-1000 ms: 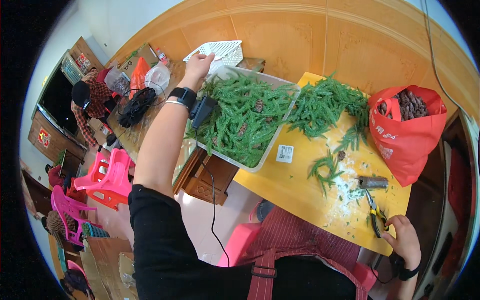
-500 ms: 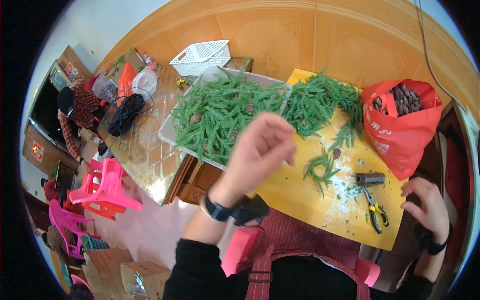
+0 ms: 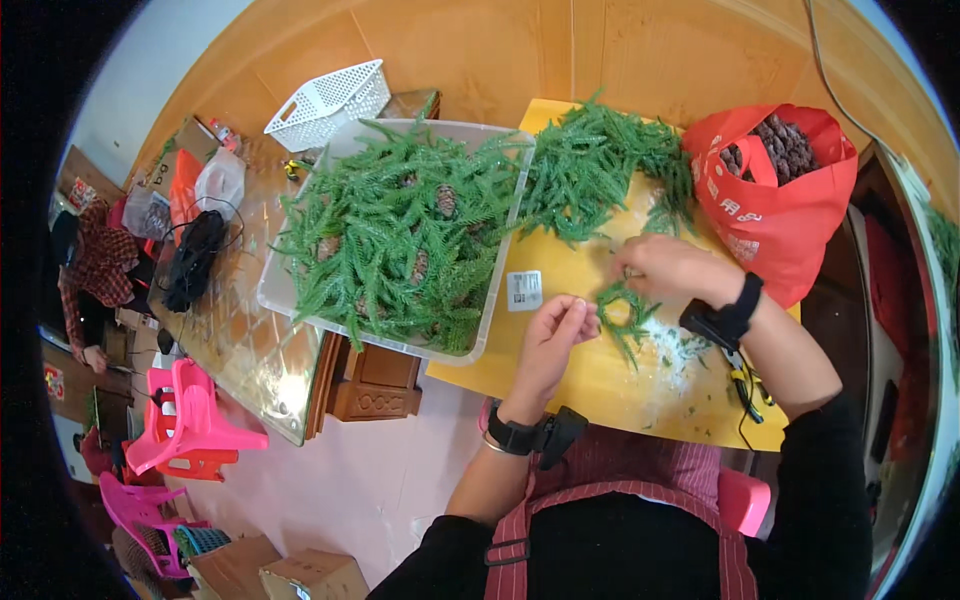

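My left hand (image 3: 560,338) is raised over the yellow table top, thumb and forefinger pressed together; anything between them is too small to tell. Reaching in from the right, my right hand (image 3: 672,268) has its fingers bent downward just above a curled green sprig (image 3: 625,318). Its fingertips are slightly blurred, and what they pinch is hidden. The sprig lies beside scattered white flakes (image 3: 672,345). Partly behind my right forearm are pliers (image 3: 744,385) with yellow and black handles. A clear plastic bin (image 3: 495,305) left of my hands is heaped with green sprigs and pine cones (image 3: 445,200).
Loose green sprigs (image 3: 590,165) are piled at the table's back. A red bag (image 3: 775,225) of pine cones stands at the right. Near the bin are a small label (image 3: 524,291) and a white basket (image 3: 330,105). Pink chairs (image 3: 190,415), boxes (image 3: 315,575) and another person (image 3: 100,250) are at left.
My right hand has swung left from the table's right edge to the curled sprig. My left hand has lowered toward the table. The view has shifted, uncovering the label.
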Motion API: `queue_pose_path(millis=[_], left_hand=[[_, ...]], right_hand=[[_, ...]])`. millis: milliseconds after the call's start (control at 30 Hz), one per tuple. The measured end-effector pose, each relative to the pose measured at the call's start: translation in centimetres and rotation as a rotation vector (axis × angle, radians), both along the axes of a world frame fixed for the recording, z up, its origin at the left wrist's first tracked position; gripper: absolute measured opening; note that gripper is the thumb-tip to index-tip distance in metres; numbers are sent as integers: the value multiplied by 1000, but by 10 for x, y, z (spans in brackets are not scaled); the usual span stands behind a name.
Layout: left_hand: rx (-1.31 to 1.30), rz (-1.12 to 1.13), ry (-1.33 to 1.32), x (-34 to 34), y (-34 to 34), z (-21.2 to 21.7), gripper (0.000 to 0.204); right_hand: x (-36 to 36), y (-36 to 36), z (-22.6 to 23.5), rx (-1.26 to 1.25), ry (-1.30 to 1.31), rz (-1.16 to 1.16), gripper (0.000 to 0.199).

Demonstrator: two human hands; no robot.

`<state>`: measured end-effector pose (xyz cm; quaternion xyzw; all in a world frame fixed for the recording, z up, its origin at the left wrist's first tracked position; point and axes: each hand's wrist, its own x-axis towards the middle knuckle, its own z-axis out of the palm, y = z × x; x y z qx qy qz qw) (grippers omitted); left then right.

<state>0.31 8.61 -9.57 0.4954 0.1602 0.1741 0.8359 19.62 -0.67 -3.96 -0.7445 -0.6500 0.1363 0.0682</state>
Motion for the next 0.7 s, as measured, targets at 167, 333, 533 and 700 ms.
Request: queue_pose_path(millis=[167,333,533,700], left_hand=[[47,72,32,0,4,-11,13],[350,237,52,3,-3,-19,22],[217,-26,2,3,-13,7,42],[106,-12,-27,-2,-21,19,34]], right_hand=[[-19,9,-25,12,-40,-27,15],[-28,-2,-6,-14,34,-91,18],[-52,-32,33,339,61,-65,17],[-59,-58,41,466,580,-231,26]])
